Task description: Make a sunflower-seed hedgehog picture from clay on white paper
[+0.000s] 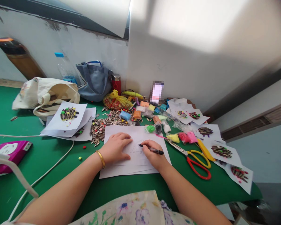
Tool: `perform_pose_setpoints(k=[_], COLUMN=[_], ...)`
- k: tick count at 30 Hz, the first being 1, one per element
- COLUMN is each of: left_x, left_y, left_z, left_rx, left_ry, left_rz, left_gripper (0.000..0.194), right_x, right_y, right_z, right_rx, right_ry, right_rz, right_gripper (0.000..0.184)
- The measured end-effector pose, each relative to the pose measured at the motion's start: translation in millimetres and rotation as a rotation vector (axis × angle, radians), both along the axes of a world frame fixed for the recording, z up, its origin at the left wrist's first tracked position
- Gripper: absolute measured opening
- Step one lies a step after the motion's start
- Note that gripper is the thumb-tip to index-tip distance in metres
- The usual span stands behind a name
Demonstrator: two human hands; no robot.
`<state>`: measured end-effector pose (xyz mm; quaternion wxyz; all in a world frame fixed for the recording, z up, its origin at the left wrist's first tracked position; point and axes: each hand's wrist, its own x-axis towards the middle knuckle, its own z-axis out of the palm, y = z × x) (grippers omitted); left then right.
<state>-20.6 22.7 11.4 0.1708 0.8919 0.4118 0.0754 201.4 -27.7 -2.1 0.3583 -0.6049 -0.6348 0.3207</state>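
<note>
A white sheet of paper (135,165) lies in front of me, with other sheets under it. My left hand (117,146) rests flat on its left side, fingers spread, a gold bangle at the wrist. In my right hand (155,155) is a black pen (157,151), its tip at the paper. Thin lines of a small drawing (136,150) show between the hands. Beyond the sheet's left edge is a heap of striped sunflower seeds (100,128). Scissors (187,153) with a red and a yellow handle lie to the right of my right hand.
Seed-decorated papers lie in a left stack (71,123) and along the right edge (221,152). Bags of coloured clay (137,114) sit behind the sheet. Farther back stand a blue bag (93,81), a red flask (116,83) and a phone (157,92). A white cable (49,175) crosses the green table.
</note>
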Motion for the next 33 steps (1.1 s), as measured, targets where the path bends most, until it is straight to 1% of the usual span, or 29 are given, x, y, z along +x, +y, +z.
perform_pose_setpoints(k=[7, 12, 23, 27, 33], left_x=[-0.6, -0.7, 0.5, 0.6, -0.1], left_y=[0.8, 0.7, -0.1, -0.1, 0.6], left_z=[-1.8, -1.1, 2.7, 2.6, 1.5], left_rx=[0.003, 0.003, -0.016, -0.016, -0.004], left_ry=[-0.009, -0.008, -0.01, -0.008, -0.006], left_rz=[-0.006, -0.006, 0.006, 0.007, 0.0], left_gripper=[0.073, 0.073, 0.072, 0.071, 0.072], right_x=[0.5, 2.7, 4.2, 7.1, 6.6], right_y=[0.4, 0.4, 2.0, 2.9, 4.1], right_z=[1.2, 0.6, 0.3, 0.0, 2.4], right_rx=[0.004, -0.014, -0.015, -0.02, -0.025], right_ry=[-0.001, 0.024, 0.035, 0.057, 0.034], right_rz=[0.019, -0.018, -0.032, -0.065, -0.06], right_gripper=[0.018, 0.019, 0.019, 0.02, 0.02])
